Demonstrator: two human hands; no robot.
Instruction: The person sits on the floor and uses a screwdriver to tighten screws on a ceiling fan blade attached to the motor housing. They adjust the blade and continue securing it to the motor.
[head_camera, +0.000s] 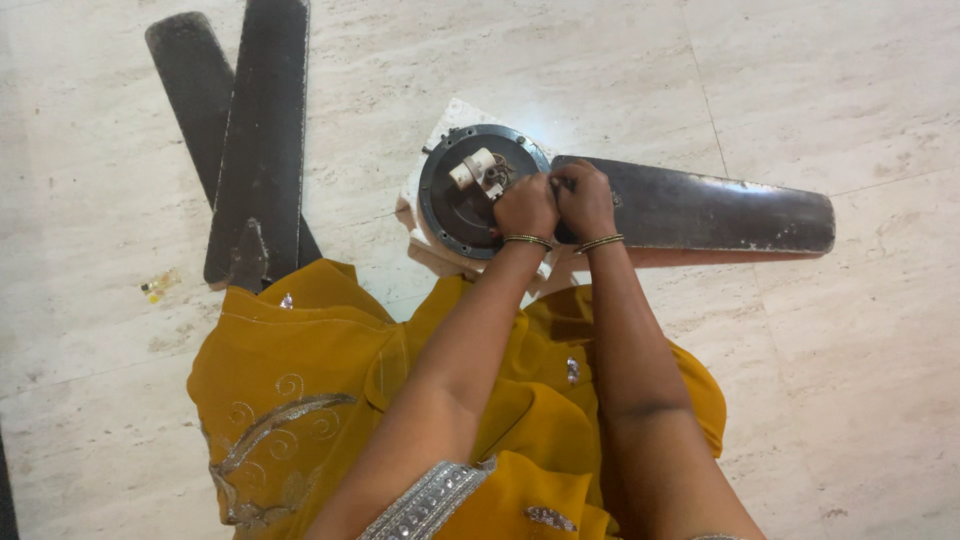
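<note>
- A round dark fan motor housing (470, 195) is seen just above the middle of the frame, lying flat with its open face turned up; white parts and wiring are visible inside it.
- One dark fan blade (700, 212) is joined at the housing's right edge, and its long axis runs level across the frame, with the broad rounded tip pointing toward the right edge.
- The housing is rested on a pale block (430, 230), which is set on a light marble-like tiled floor (800, 380); thin tile seams are seen at the right.
- Two loose blades (250, 140) are laid on the floor at the upper left, overlapping, with their long axes running nearly top to bottom.
- The left hand (525, 205) and the right hand (585, 200) are held side by side, touching, at the joint where blade meets housing.
- Both sets of fingers are curled down tightly over that joint; what is pinched beneath them cannot be told.
- Yellow embroidered cloth (300, 380) is spread over the lower part of the frame, below the arms.
</note>
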